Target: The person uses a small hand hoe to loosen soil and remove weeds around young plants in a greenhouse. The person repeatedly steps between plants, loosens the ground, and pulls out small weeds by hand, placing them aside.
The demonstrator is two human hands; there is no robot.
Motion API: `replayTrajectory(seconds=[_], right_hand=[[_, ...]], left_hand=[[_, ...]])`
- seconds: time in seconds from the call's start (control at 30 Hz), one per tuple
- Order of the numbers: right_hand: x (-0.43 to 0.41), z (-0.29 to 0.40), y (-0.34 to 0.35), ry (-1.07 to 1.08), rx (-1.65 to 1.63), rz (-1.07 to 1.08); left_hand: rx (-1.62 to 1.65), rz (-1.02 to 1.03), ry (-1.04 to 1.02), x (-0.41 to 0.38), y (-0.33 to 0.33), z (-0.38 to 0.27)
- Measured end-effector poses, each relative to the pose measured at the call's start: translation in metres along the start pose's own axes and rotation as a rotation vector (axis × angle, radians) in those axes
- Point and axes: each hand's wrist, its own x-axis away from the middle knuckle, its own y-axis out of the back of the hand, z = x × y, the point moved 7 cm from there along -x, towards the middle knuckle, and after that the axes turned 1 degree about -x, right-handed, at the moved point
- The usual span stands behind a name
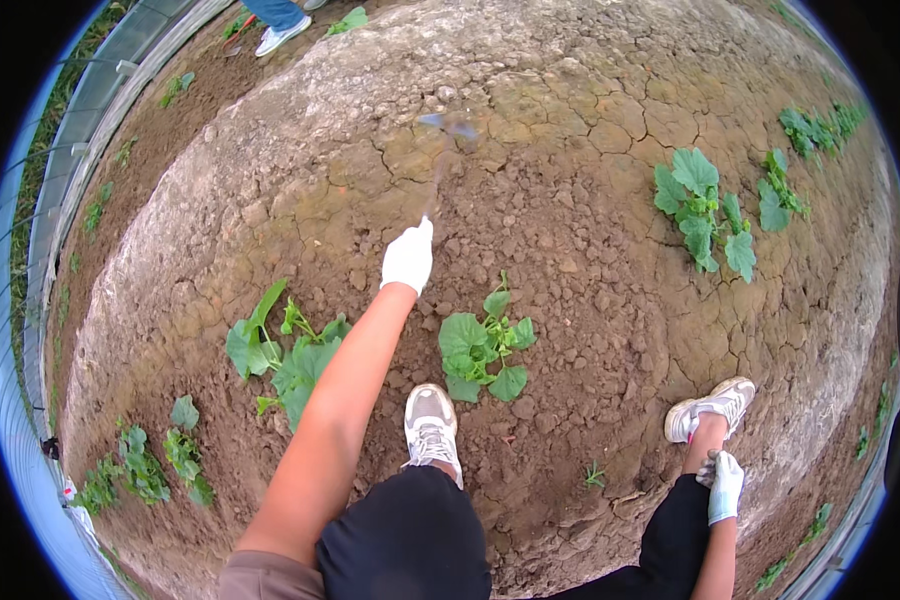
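My left hand, in a white glove, grips the thin handle of a hand tool, probably a small hoe, whose blurred metal head is over cracked soil ahead. Below that hand, a leafy vine seedling grows in loose, crumbly soil. A larger leafy plant is partly behind my left forearm. My right hand, also gloved, rests at the lower edge of my black trouser leg, just above the right shoe; its fingers look curled, but whether they hold the cloth is unclear.
Broad-leaved plants stand at the right, with more plants at the lower left. My left shoe is close to the middle seedling. At the top, another person's shoe shows. Plastic sheeting borders the plot on the left.
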Motion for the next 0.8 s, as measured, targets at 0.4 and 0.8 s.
replayTrajectory(seconds=[0.4,0.8], right_hand=[[0.004,0.0,-0.002,0.026,0.033,0.116],[-0.011,-0.013,0.008,-0.033,0.011,0.157]], left_hand=[[-0.178,0.31,0.07,0.156,-0.035,0.069],[0.089,0.218,0.312,0.146,-0.026,0.102]])
